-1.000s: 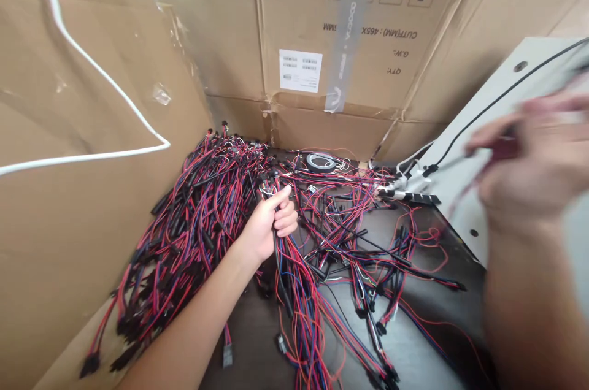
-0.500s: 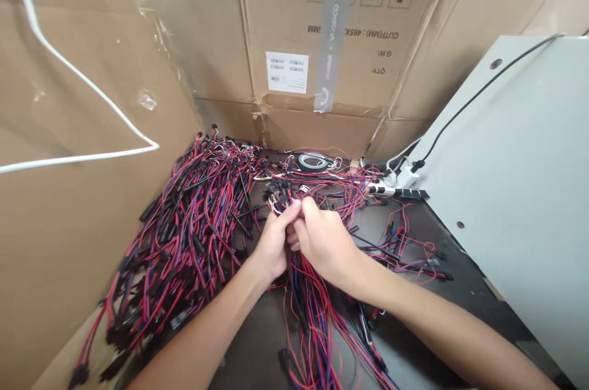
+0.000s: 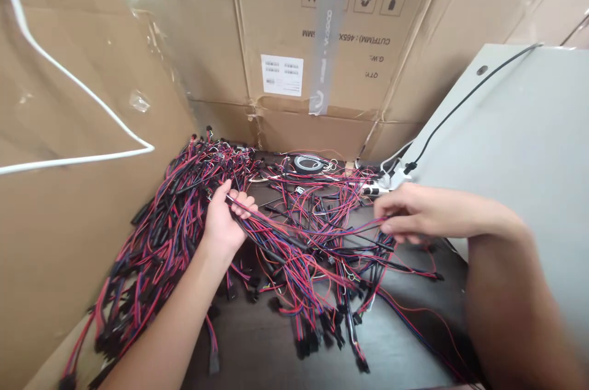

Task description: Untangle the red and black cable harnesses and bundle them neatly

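"Where do I have room at the edges?"

"I see dark tabletop (image 3: 267, 347) along the bottom of the view, below the loose connector ends. A cardboard wall (image 3: 59, 230) bounds the left, a pale grey panel (image 3: 519, 126) the right."

"And containers?"

"One: a printed carton (image 3: 285, 22) across the back, grey tape (image 3: 326, 40) running down its face. Its contents are hidden from me."

"What about the hands?"

"I have the left hand (image 3: 227, 218) wrapped around a wire bundle (image 3: 276, 246), which fans out over the middle of the tabletop. The right hand (image 3: 414, 215) pinches some wire strands (image 3: 359, 230) that stretch across toward the left."

"Anything in the way?"

"A wire heap (image 3: 179, 218) lies against the cardboard wall, just beside the left hand. More loose wires tangle beneath the strands. I can see a white power strip (image 3: 400, 176) behind the right hand, with a black cable (image 3: 453, 108) rising over the panel, and a white cable (image 3: 92, 94) hanging at left."
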`<state>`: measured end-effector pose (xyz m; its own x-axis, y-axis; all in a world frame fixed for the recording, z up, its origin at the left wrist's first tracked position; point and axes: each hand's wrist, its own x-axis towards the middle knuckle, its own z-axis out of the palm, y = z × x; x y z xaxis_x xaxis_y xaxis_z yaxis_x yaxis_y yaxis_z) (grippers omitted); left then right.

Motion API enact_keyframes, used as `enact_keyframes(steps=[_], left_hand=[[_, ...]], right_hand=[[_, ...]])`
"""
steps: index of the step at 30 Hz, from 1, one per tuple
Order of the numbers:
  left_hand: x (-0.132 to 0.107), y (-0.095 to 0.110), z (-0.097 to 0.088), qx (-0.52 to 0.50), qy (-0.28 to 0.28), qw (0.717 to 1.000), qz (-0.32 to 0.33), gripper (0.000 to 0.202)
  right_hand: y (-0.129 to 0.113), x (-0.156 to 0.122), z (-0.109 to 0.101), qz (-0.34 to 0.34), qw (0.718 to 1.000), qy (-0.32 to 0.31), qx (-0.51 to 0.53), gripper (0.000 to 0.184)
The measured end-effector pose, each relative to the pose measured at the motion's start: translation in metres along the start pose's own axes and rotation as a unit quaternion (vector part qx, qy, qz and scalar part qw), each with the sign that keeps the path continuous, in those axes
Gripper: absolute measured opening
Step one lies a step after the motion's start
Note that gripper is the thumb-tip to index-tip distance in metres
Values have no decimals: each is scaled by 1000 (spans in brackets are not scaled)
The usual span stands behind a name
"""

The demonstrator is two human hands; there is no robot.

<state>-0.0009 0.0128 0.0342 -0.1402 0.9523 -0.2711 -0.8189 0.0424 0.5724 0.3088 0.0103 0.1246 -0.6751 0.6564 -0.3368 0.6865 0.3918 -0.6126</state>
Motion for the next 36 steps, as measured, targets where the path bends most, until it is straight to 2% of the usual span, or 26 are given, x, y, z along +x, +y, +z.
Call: enact_keyframes(steps=[2, 5, 10, 14, 17, 23, 24, 26, 28, 29, 30, 32, 33, 34, 36], left_hand=[[1, 2, 0, -10, 3, 1000, 5, 45], [0, 0, 3, -15, 23, 1000, 1, 44], [-3, 1, 11, 3, 109, 994, 1, 46], [-5, 5, 13, -19, 51, 997, -47, 48], [-7, 4, 12, -26, 32, 996, -83, 47], [-8, 2, 14, -10, -4, 999, -53, 32], [-8, 3, 14, -3, -6, 999, -49, 31], [-10, 6, 13, 1, -12, 999, -45, 30], [-11, 10, 11, -19, -47, 997, -54, 32], [-11, 12, 10, -35, -73, 995, -65, 34], [-12, 14, 8, -48, -99, 991, -81, 37], [-12, 16, 5, -55, -140, 981, -125, 41], [-12, 17, 4, -49, -150, 976, -147, 43], [-12, 16, 3, -39, -156, 973, -165, 45], [-12, 15, 4, -14, -157, 970, -186, 48]], right_hand=[[6, -9, -7, 13, 1000, -7, 5, 15], [6, -13, -9, -7, 1000, -16, 13, 17], [-15, -11, 3, -54, 997, -54, 25, 14], [-36, -7, 23, -107, 989, -41, -90, 5], [-42, 1, 32, -121, 982, -8, -143, 7], [-34, 2, 18, -124, 992, 10, 0, 19], [-33, 2, 15, -123, 992, 0, 17, 20], [-30, 4, 13, -134, 987, -81, 39, 23], [-27, 14, 18, -167, 969, -176, 46, 28], [-25, 23, 24, -184, 966, -181, 33, 30], [-23, 34, 32, -195, 970, -148, 5, 28], [-21, 57, 53, -195, 976, -4, -95, 21], [-20, 68, 65, -185, 969, 43, -156, 18], [-19, 78, 75, -175, 960, 67, -208, 16], [-18, 91, 87, -161, 947, 57, -271, 9]])
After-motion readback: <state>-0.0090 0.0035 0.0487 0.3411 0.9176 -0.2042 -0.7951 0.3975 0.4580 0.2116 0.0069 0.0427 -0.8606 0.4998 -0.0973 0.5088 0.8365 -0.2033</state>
